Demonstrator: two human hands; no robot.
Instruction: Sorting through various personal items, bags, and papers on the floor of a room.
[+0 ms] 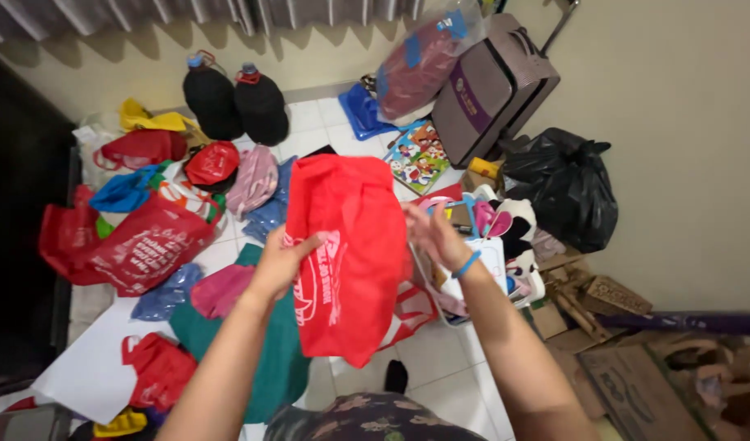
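I hold a red fabric bag (346, 253) with white print up in front of me, above the tiled floor. My left hand (278, 263) grips its left edge, fingers curled onto the cloth. My right hand (434, 234), with a blue band at the wrist, holds the right edge, fingers partly hidden behind the fabric. The bag hangs down lengthwise between both hands.
Many cloth bags lie on the floor: a large red bag (142, 245) at left, a green bag (273, 347) below. Two dark water jugs (236, 102) stand at the back. A suitcase (489, 86), a black rubbish sack (567, 188) and cardboard (636, 384) fill the right side.
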